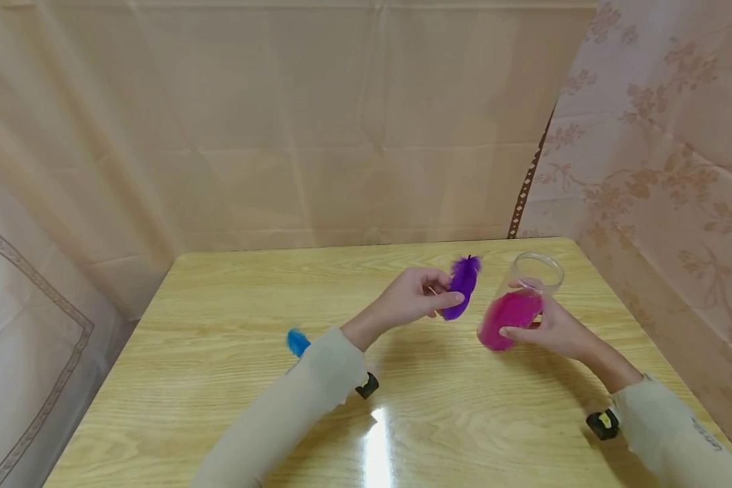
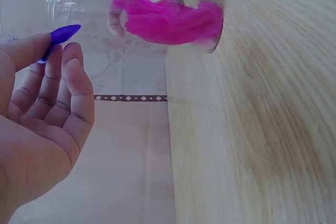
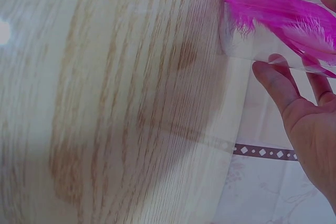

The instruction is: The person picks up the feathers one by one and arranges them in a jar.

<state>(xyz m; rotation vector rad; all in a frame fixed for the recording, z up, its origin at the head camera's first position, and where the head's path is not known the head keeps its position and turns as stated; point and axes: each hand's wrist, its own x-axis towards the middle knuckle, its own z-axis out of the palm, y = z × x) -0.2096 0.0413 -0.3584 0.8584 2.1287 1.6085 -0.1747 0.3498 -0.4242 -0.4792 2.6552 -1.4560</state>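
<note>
A purple feather (image 1: 463,288) is pinched between the thumb and fingers of my left hand (image 1: 411,298), tip pointing up. To its right, my right hand (image 1: 552,332) grips a clear, open-topped cylindrical jar (image 1: 539,271) around its side. Bright pink feathers (image 1: 512,315) fill the lower part of the jar, seen through its wall. In the left wrist view the purple feather (image 2: 64,34) is close beside the jar's mouth end. The right wrist view shows the right fingers (image 3: 278,85) along the jar's wall, with pink feathers (image 3: 283,11) inside.
A blue feather (image 1: 297,342) lies on the wooden table (image 1: 219,298), partly hidden behind the left sleeve. Beige curtains (image 1: 341,135) hang behind the table's far edge, and a flowered curtain (image 1: 665,156) hangs along the right side.
</note>
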